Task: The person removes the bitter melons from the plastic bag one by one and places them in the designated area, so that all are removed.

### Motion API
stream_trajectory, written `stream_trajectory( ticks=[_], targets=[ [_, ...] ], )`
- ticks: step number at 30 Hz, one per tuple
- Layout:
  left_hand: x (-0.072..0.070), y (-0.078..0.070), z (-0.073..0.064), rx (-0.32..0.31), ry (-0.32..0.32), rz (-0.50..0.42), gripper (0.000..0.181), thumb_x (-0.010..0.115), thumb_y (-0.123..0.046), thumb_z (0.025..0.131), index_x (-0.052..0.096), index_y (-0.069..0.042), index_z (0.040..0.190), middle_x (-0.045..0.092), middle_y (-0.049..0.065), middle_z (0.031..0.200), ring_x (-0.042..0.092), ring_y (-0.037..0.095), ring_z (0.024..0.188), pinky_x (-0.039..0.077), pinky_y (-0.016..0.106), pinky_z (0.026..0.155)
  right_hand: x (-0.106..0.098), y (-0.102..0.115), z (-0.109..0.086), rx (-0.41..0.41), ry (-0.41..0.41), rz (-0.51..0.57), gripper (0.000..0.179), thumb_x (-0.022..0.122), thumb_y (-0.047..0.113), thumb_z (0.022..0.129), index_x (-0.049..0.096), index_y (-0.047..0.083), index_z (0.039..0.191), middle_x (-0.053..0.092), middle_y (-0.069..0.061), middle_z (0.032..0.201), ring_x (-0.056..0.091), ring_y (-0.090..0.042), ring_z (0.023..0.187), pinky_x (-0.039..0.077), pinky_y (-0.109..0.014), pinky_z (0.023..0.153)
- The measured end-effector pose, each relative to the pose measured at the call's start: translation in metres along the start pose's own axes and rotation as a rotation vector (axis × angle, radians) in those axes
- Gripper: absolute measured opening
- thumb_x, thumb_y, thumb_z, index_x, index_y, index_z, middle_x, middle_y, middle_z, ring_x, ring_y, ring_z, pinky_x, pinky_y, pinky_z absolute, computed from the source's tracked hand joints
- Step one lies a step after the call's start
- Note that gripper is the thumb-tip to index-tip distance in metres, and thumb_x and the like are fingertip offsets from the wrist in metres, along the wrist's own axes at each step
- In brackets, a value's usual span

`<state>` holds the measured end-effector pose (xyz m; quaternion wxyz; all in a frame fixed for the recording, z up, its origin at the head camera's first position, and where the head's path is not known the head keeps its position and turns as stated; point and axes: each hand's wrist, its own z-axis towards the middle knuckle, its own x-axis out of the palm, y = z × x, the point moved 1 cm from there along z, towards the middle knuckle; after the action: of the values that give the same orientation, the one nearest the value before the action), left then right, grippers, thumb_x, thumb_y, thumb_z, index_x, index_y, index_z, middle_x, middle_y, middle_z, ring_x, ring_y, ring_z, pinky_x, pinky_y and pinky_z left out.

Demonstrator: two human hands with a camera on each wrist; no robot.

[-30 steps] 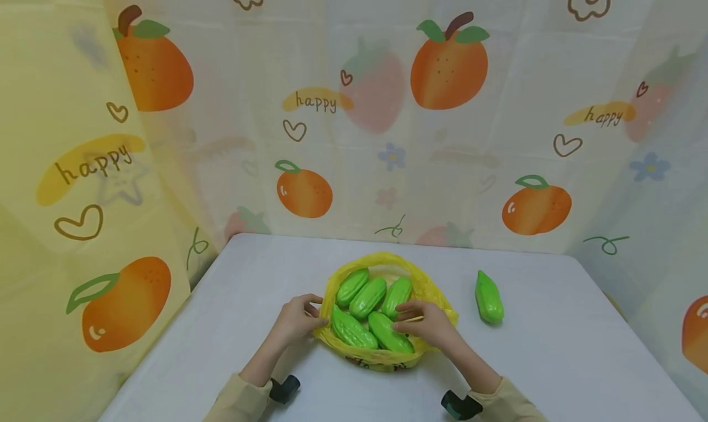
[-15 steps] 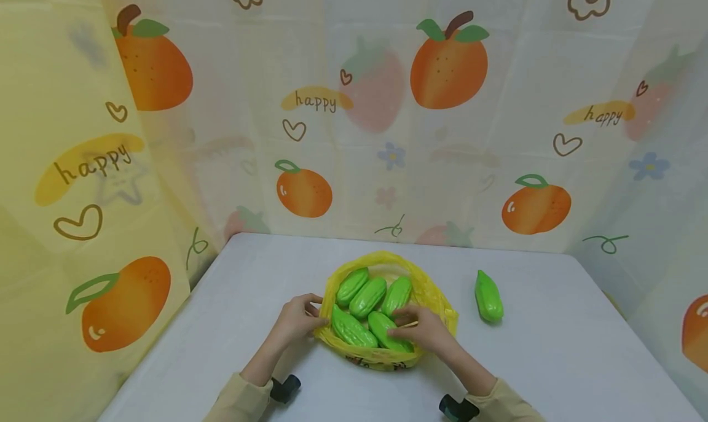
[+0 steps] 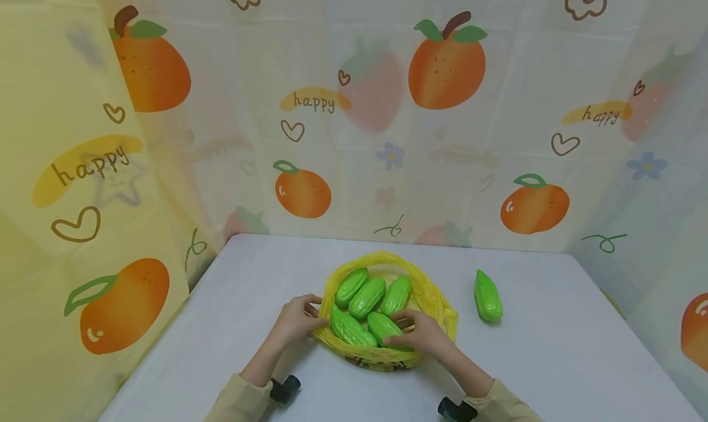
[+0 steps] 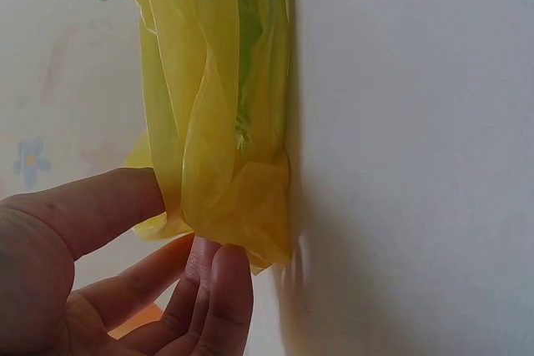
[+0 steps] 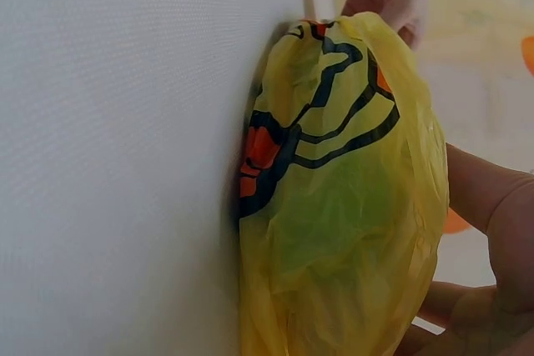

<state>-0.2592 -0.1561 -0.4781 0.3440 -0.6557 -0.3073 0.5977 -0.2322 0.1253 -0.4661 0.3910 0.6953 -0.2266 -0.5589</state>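
A yellow plastic bag (image 3: 437, 299) lies with its mouth spread wide on the table, several glossy green gourd-like vegetables (image 3: 367, 298) inside it. My left hand (image 3: 295, 319) pinches the bag's left edge; the left wrist view has the thumb and fingers on either side of the thin plastic. Inside the bag's right side, my right hand (image 3: 423, 335) holds the front-right green vegetable (image 3: 381, 327) where it lies, thumb on the near side and fingers on the far side. Those fingertips are hidden behind the bag (image 5: 350, 231) in the right wrist view.
One more green vegetable (image 3: 488, 296) lies on the white-covered table (image 3: 553, 348) to the right of the bag. A fruit-printed cloth (image 3: 354, 133) hangs behind the table and along both sides.
My right hand has shifted slightly left and toward me, its thumb coming down over the near side of the front-right vegetable. The left hand and the bag have stayed put.
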Motion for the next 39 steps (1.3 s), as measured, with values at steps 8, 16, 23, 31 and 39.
stream_trajectory(
  ticks=[8,16,23,31,39],
  targets=[
    [0.0008,-0.0001,0.0018,-0.005,-0.001,-0.007,0.047,0.078,-0.013,0.074,0.062,-0.002,0.117,0.062,0.007,0.084,0.056,0.015,0.063,0.050,0.028,0.053,0.0015,-0.0013,0.0008,-0.012,0.005,-0.033,0.061,0.083,0.029,0.070,0.060,0.002,0.120,0.066,-0.014,0.109,0.062,-0.030,0.099,0.054,-0.040,0.076],
    [-0.0001,-0.0014,0.0008,-0.003,0.003,-0.002,0.048,0.078,-0.012,0.074,0.061,-0.001,0.117,0.062,0.008,0.084,0.057,0.015,0.064,0.050,0.028,0.053,0.0012,0.0001,0.0002,-0.011,0.000,-0.055,0.059,0.083,0.026,0.070,0.060,0.001,0.119,0.066,-0.014,0.108,0.062,-0.030,0.099,0.053,-0.042,0.077],
    [0.0001,-0.0025,0.0006,-0.006,0.009,0.002,0.048,0.078,-0.012,0.074,0.061,0.000,0.117,0.062,0.008,0.085,0.057,0.015,0.064,0.051,0.028,0.053,0.0005,-0.0001,0.0006,0.010,0.011,-0.048,0.060,0.083,0.027,0.070,0.061,0.001,0.119,0.066,-0.013,0.108,0.061,-0.030,0.099,0.054,-0.041,0.077],
    [0.0000,-0.0020,0.0018,-0.002,0.007,0.011,0.048,0.078,-0.013,0.074,0.061,0.000,0.117,0.063,0.008,0.085,0.057,0.015,0.064,0.050,0.028,0.053,-0.0003,-0.0008,0.0004,0.017,0.016,-0.062,0.059,0.082,0.029,0.071,0.061,0.003,0.119,0.066,-0.013,0.109,0.061,-0.029,0.099,0.054,-0.040,0.076],
    [-0.0009,-0.0018,0.0004,0.003,0.008,0.022,0.048,0.078,-0.013,0.074,0.061,0.000,0.117,0.063,0.008,0.085,0.057,0.015,0.066,0.050,0.028,0.054,-0.0025,0.0023,-0.0024,0.019,0.013,-0.053,0.058,0.082,0.028,0.072,0.061,0.003,0.120,0.066,-0.013,0.109,0.062,-0.029,0.099,0.053,-0.040,0.076]
  ],
)
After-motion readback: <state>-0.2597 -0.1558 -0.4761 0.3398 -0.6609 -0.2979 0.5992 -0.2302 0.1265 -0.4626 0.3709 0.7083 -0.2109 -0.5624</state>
